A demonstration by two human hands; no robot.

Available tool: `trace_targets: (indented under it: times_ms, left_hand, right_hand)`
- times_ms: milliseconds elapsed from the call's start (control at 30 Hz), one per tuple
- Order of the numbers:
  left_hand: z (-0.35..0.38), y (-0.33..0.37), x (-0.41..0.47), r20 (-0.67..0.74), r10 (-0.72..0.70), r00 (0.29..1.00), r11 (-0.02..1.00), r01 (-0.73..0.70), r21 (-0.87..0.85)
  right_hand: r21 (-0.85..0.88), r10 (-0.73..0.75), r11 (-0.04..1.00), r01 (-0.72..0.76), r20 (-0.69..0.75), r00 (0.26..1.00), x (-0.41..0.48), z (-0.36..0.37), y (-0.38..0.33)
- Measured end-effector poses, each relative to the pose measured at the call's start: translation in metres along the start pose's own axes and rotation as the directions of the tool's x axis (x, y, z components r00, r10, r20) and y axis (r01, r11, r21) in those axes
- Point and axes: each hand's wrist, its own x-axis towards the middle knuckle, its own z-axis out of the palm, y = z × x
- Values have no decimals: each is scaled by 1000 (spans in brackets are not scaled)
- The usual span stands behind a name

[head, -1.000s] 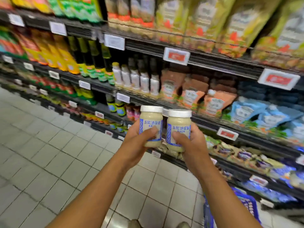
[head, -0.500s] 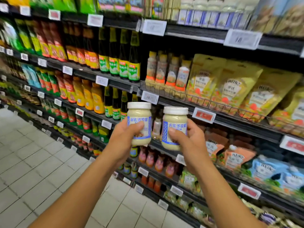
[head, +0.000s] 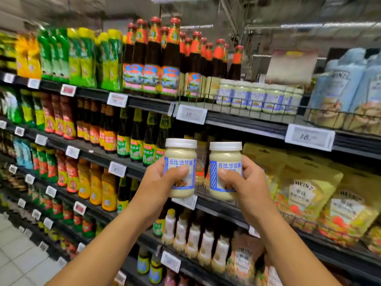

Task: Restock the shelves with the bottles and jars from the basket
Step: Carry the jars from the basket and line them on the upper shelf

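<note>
Head view: left hand [head: 158, 183] grips left jar [head: 180, 153] of salad dressing, white lid, thumb across the label, fingers curled round the back. Right hand [head: 248, 187] grips right jar [head: 225, 157] the same way. Both jars upright, side by side, apart, held in front of the shelves. Row of matching jars [head: 257, 98] stands on upper shelf [head: 247, 121], above and to the right.

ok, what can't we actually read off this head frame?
- Left jar: lower label, head view, covered by the thumb of the left hand.
- Right jar: label partly under thumb and fingers of the right hand.
- Shelf jars on the top shelf: labels motion-blurred; free space behind hidden by the front row.
- Price tags: digits blurred.
- Far-left packets: print smeared by motion.
</note>
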Motion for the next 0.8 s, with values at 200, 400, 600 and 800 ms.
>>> trace_targets:
  times_ms: [200,400,600,800]
  left_hand:
    - [2,22,83,60,143,988,989,-145,33]
    - [10,69,161,159,312,937,949,-316,0]
    - [11,105,237,269,252,930,963,-267,22]
    - [-6,111,297,457,79,886,967,-179,179]
  right_hand:
    - [24,-99,995,99,-33,995,68,-1,-29]
    - [-99,-206,975,198,-84,975,116,-9,-79]
    - [-268,-295,930,253,-127,947,166,-10,-123]
    - [-457,-297,869,190,-176,938,221,-4,-130]
